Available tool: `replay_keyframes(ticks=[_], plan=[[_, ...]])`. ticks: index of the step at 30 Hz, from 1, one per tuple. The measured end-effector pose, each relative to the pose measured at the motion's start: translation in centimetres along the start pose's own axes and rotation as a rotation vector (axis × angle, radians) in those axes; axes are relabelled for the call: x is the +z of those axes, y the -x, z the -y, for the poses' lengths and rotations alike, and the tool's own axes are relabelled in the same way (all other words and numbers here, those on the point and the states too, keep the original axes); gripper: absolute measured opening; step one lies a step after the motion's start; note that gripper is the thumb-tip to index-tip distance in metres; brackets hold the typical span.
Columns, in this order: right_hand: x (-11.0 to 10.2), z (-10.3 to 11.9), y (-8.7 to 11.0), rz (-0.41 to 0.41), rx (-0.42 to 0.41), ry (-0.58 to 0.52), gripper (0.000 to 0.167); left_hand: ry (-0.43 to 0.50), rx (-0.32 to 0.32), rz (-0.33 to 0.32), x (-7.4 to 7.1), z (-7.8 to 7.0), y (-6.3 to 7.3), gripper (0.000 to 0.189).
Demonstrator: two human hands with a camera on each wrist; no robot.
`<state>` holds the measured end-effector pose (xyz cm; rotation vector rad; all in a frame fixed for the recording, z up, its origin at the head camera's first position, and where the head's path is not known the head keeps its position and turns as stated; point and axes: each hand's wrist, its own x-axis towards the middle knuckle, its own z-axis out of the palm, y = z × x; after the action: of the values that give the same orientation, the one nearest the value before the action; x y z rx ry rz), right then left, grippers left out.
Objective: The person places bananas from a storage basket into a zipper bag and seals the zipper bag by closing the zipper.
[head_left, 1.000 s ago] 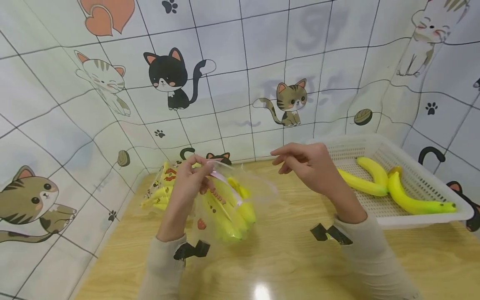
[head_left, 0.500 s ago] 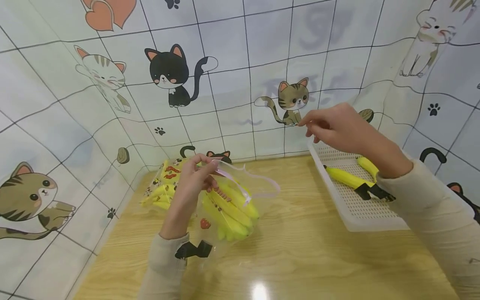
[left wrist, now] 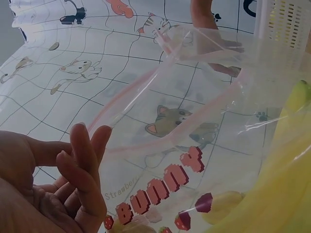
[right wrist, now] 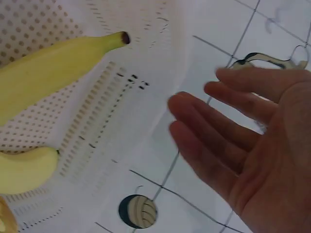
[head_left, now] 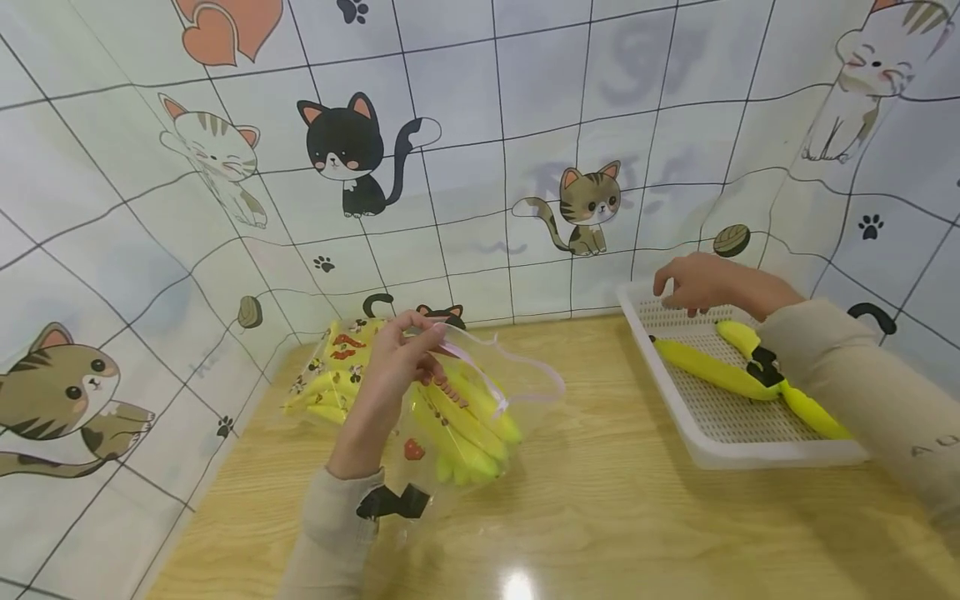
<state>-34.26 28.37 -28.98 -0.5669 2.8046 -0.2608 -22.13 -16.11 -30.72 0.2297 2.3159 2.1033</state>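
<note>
glossy plastic bag (left wrist: 158, 189), matt plastic basket (head_left: 780, 456), shiny wood-grain table (head_left: 600, 508)

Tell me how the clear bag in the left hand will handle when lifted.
The clear bag will likely flop, being thin and creased. The bananas bunched inside may shift and make it hang unevenly. Its glossy, glare-streaked surface could feel slippery.

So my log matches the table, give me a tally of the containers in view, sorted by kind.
Clear printed bags: 2, one in the left hand, another lying to that hand's left
White perforated basket: 1
Total containers: 3
</note>
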Motion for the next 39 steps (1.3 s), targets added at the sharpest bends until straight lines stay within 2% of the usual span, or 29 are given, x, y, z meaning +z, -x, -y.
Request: replay_keyframes(ticks=[4,6,8,12,16,24,32,39], plan=[[1.2,-1.6,-0.8,0.198,0.067,-0.136,0.056,-0.01,0.008,0.002,0.1,0.1,-0.1,0.015],[1.8,-2.0,-1.1,0.271,0.081,-0.195,0.061,-0.011,0.012,0.0,0.1,0.0,0.0,0.015],[2.5,-2.3,-1.3,0.319,0.077,-0.227,0.063,-0.007,0.013,0.001,0.1,0.1,-0.1,0.016],[4.0,-2.8,-1.9,0.358,0.061,-0.242,0.058,-0.003,0.011,0.004,0.2,0.2,-0.2,0.017],[5.2,-3.0,-2.5,0.346,0.067,-0.224,0.055,-0.009,0.011,0.008,0.3,0.3,-0.1,0.016],[6.5,-3.0,-3.2,0.257,0.079,-0.173,0.044,-0.007,0.009,0.012,0.4,0.2,-0.3,0.016],[7.3,-3.3,-3.3,0.181,0.039,-0.093,0.027,0.001,0.01,0.009,0.3,0.4,-0.3,0.015],[7.8,-4.8,-3.1,0.159,-0.004,-0.09,0.026,0.003,0.002,0.007,0.3,0.6,-0.4,0.015]])
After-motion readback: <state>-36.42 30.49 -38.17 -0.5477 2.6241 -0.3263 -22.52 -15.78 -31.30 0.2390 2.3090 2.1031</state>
